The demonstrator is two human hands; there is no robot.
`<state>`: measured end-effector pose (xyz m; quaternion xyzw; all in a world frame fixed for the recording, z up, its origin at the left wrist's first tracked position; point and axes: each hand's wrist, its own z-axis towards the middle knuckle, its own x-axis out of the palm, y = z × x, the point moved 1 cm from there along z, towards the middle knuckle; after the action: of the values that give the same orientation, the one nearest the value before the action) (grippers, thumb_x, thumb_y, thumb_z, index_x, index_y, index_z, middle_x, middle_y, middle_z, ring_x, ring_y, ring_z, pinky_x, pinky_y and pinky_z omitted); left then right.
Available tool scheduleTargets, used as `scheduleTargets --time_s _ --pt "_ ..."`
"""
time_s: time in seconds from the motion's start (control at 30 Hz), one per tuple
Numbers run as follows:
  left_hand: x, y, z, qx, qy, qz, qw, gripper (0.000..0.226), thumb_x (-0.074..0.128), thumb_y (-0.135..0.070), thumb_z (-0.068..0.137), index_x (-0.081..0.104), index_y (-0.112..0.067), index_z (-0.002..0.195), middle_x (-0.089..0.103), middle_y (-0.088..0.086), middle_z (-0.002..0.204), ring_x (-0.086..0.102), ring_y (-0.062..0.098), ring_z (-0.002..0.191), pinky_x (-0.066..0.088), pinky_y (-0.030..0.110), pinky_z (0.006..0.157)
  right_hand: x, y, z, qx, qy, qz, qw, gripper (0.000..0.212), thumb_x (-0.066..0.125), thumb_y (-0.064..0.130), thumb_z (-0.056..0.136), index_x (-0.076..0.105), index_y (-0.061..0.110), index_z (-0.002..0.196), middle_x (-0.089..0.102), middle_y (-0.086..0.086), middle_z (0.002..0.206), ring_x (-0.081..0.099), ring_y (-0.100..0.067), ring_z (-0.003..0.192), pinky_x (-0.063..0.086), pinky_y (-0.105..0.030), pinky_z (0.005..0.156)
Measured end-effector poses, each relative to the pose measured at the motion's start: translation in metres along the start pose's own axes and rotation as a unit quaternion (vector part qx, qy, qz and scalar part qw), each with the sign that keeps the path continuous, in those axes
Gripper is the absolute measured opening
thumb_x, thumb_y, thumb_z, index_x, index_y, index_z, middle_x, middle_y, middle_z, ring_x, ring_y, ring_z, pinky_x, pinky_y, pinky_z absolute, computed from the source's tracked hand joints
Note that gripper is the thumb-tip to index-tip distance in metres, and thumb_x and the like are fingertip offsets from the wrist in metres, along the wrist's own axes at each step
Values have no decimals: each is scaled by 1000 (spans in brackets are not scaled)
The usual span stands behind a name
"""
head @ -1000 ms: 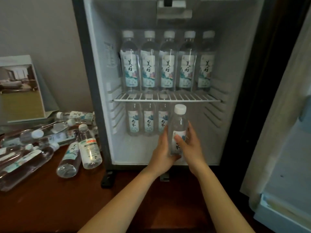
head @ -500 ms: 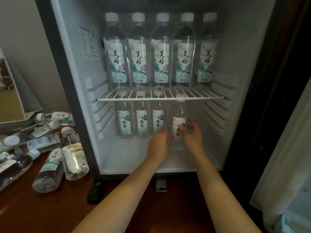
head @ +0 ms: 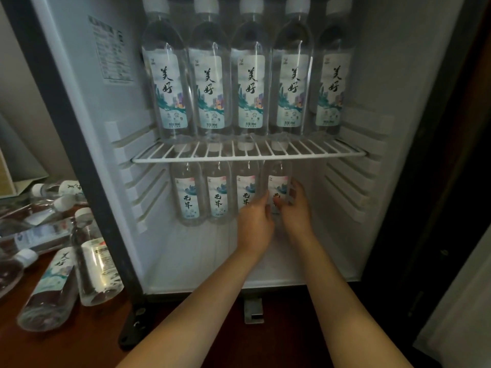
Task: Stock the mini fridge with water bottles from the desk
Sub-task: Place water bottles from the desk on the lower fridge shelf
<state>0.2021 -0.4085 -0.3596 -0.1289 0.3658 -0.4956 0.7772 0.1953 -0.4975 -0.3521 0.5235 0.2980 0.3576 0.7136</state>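
Note:
The open mini fridge (head: 385,75) fills the view. Several tall water bottles (head: 249,75) stand in a row on its white wire shelf (head: 318,152). Below the shelf, three small bottles (head: 218,195) stand at the back of the lower compartment. A fourth small water bottle (head: 277,184) stands upright to their right. My left hand (head: 256,221) and my right hand (head: 297,208) both grip its lower part from either side. Several more bottles (head: 90,261) lie on the brown desk (head: 79,341) to the left of the fridge.
The lower compartment has bare floor (head: 202,256) in front of the small bottles and a gap to the right of the held one. The fridge's dark door frame (head: 87,181) separates the desk bottles from the interior. A pale curtain (head: 465,301) hangs at the right.
Both hands carried the small bottle from in front of the fridge under the wire shelf to the back row. The camera moved closer to the fridge.

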Motion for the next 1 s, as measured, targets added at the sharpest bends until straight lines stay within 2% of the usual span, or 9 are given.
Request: scheduleTargets --time_s 0.1,0.23,0.3,0.43,0.57,0.67,0.77,0.93,1.0 --pt "-2 2 1 -5 15 -1 1000 36 45 13 83 63 -1 111 65 14 79 51 11 66 32 11 55 5 0 3 -1 1 -5 1000 56 52 -4 85 42 15 137 59 -6 126 58 -20 112 49 -37 95" --pt "-5 4 1 -9 28 -18 999 39 46 12 84 60 -1 118 66 15 81 55 15 68 38 20 62 9 1 3 3 4 -16 1000 57 50 -3 85 40 15 138 58 -6 127 58 -20 111 48 -30 91" --pt "-6 5 0 -9 41 -21 999 39 46 11 84 59 0 119 66 17 81 60 23 71 44 26 63 9 1 1 2 9 -26 1000 59 51 -2 85 39 16 139 58 -7 129 58 -21 114 48 -35 96" --pt "-12 8 -4 -9 75 -30 997 44 46 11 84 56 -2 125 68 18 90 64 27 82 45 24 69 12 0 -6 -8 10 -37 999 54 53 1 79 44 14 131 61 -8 122 60 -22 109 49 -44 95" --pt "-32 9 -14 -35 91 -43 994 40 48 5 89 54 -4 128 66 17 112 62 26 103 43 20 86 11 6 -24 1 -50 -60 997 59 55 -10 78 41 5 133 56 -17 120 57 -29 109 48 -33 88" --pt "-54 12 -27 -54 77 -44 995 36 49 4 89 59 -4 122 67 14 113 63 23 104 40 15 86 16 13 -41 8 -84 -84 993 55 55 -6 79 41 4 132 52 -19 121 54 -32 110 47 -42 95" --pt "-79 16 -43 -82 59 -33 994 33 49 3 88 62 -5 118 69 12 107 64 20 99 40 12 83 27 23 -62 2 -62 -105 993 44 54 -1 84 45 5 127 52 -16 121 53 -29 109 45 -36 93" --pt "-123 22 -73 -105 51 -10 993 32 50 1 88 63 -9 115 69 8 104 65 17 95 50 28 87 56 46 -109 -21 20 -70 997 12 51 12 93 56 7 103 57 1 85 55 -16 83 40 -26 71" --pt "-142 28 -86 -111 56 7 992 31 50 1 88 63 -11 114 69 7 104 65 16 95 51 32 88 71 49 -128 -34 45 -54 997 15 50 18 94 59 6 89 61 -4 78 59 -22 79 40 -27 69"
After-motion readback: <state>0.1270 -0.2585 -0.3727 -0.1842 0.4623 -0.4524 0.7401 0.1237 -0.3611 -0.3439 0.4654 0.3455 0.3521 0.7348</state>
